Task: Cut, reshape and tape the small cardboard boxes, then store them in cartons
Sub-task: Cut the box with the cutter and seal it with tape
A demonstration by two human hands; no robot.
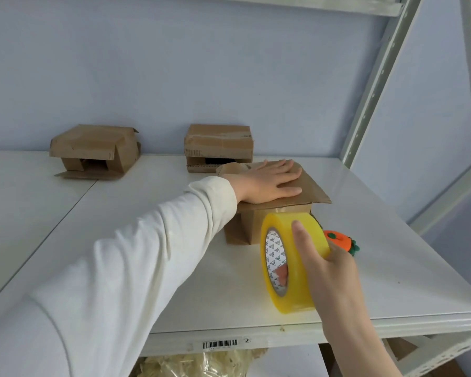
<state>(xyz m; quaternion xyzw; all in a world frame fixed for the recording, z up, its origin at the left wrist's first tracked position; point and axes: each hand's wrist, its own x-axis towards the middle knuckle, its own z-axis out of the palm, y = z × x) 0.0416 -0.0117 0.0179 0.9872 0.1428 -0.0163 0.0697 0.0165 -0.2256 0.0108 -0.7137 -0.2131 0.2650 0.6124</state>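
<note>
soft even light, faint shadows, edges perhaps warped

Tape roll (288,268) before near box (245,227), left box (93,148), middle box (218,144) behind, perhaps cutter (337,240) rightward

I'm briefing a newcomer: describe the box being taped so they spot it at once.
On the white shelf, skip the two boxes by the wall. It is the nearer box, the only one with a left hand flat on top and a yellow tape roll in front.
</note>
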